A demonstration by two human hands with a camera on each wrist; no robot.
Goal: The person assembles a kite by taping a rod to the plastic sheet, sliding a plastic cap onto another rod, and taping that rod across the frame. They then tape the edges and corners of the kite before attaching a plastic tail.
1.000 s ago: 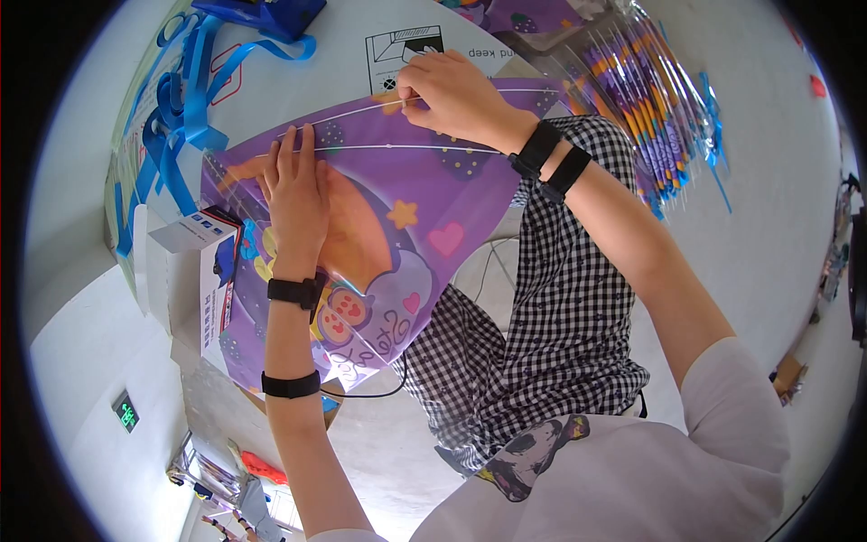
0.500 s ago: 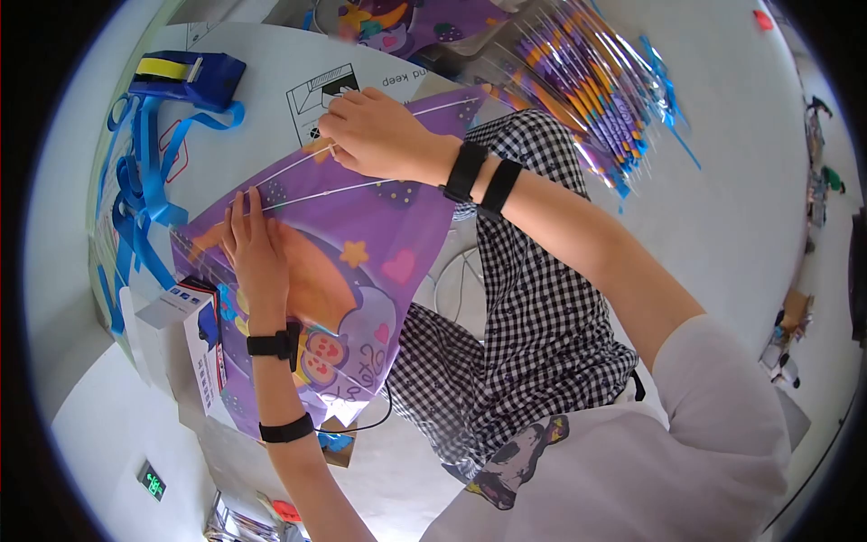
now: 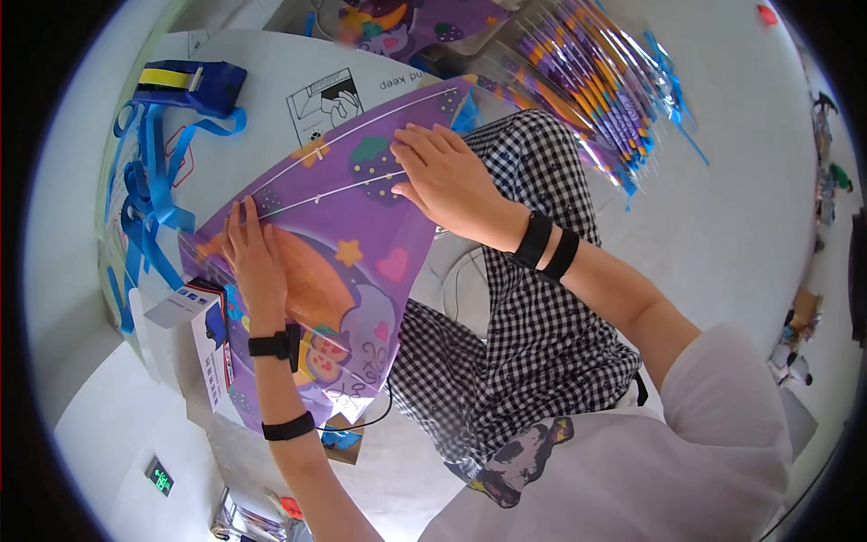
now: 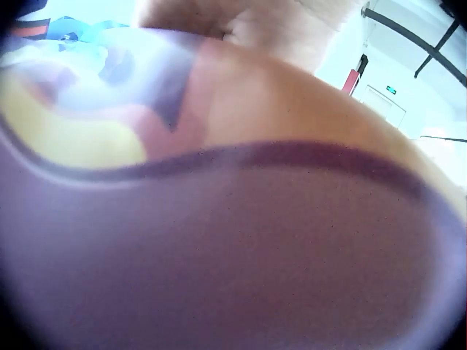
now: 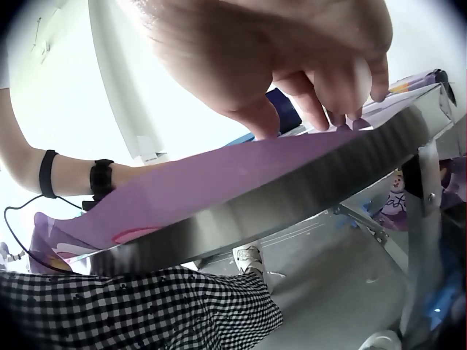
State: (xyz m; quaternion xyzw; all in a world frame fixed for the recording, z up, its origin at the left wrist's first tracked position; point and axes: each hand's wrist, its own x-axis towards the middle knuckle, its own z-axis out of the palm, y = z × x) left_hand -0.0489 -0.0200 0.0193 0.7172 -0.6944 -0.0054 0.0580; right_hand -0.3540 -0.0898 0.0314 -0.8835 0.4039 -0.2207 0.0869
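A purple kite [image 3: 312, 221] printed with cartoon shapes lies spread over the table, its near part hanging toward the person's lap. Two thin white lines, an upper one [image 3: 319, 155] and a lower one [image 3: 348, 188], run across it. My left hand [image 3: 257, 266] rests flat on the left part, fingertips at the left ends of the lines. Fingers extended, my right hand [image 3: 452, 185] touches the right part, over the lower line's right end. In the right wrist view, the fingertips [image 5: 266, 127] press on the purple sheet [image 5: 197, 179] near the table edge. Printed sheet fills most of the left wrist view.
A blue tape dispenser [image 3: 217, 88] and looped blue ribbon [image 3: 158, 194] are on the left of the white table [image 3: 262, 77]. A white box [image 3: 209, 352] stands by the kite's left edge. Clear-wrapped purple packages [image 3: 578, 81] lie at the back right. Checkered trousers [image 3: 533, 271] are close below.
My right hand has released the upper line, moved right and toward the body, and straightened its fingers on the kite. The left hand has stayed in place. The head view has shifted.
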